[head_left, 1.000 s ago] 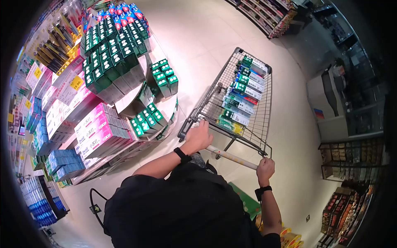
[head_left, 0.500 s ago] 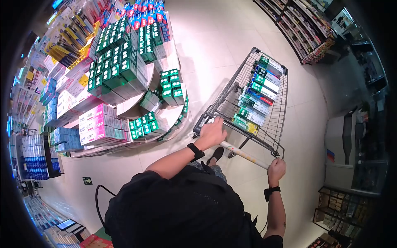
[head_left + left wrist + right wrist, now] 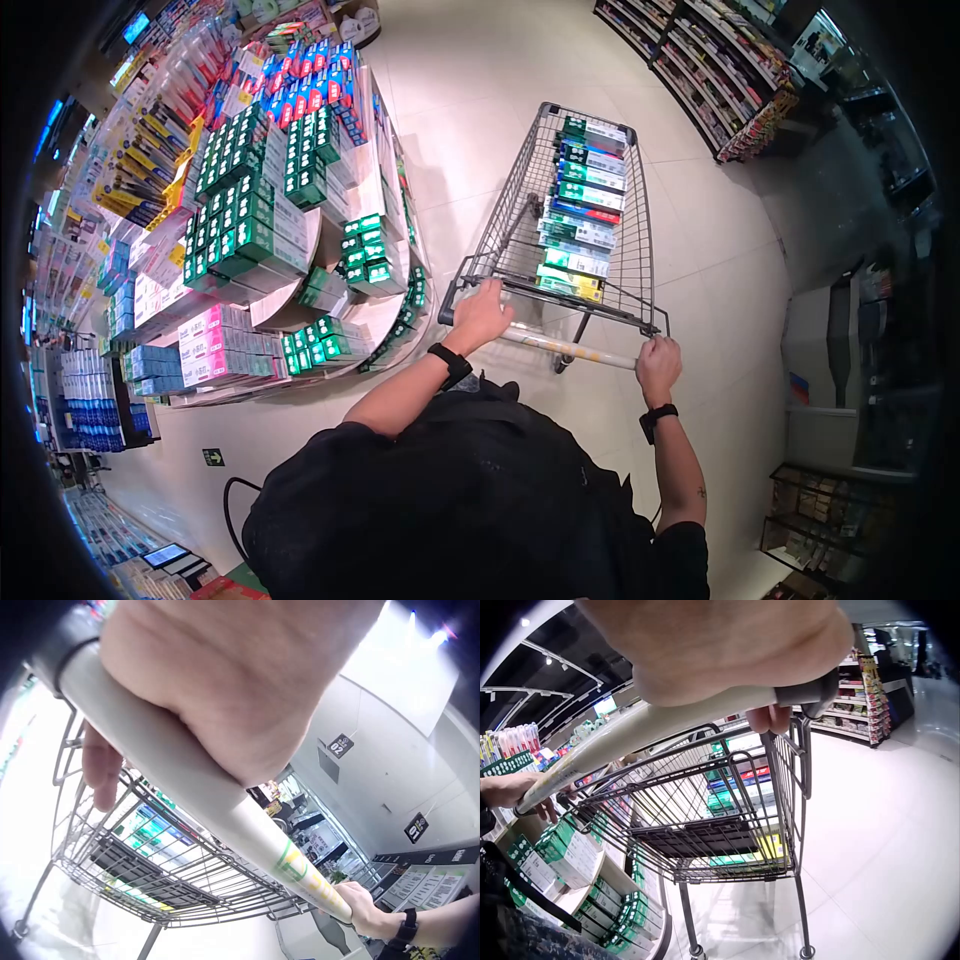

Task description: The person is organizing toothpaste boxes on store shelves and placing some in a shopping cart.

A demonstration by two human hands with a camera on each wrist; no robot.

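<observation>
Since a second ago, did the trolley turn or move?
The trolley has swung round: its front pointed up and to the right, now nearly straight ahead, beside the green-box display. The left hand and right hand kept their grip on the handle; the boxes stayed inside.

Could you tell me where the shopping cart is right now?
In the head view the shopping cart stands centre-right, directly right of the round toothpaste display, both hands gripping its handle.

Display stand [image 3: 330, 290]: round and tiered, stacked with green boxes [image 3: 245, 215]
Pink boxes [image 3: 215, 335]: low on the stand's near side
Shelves [image 3: 720, 70]: far right, across the pale tiled floor [image 3: 480, 90]
</observation>
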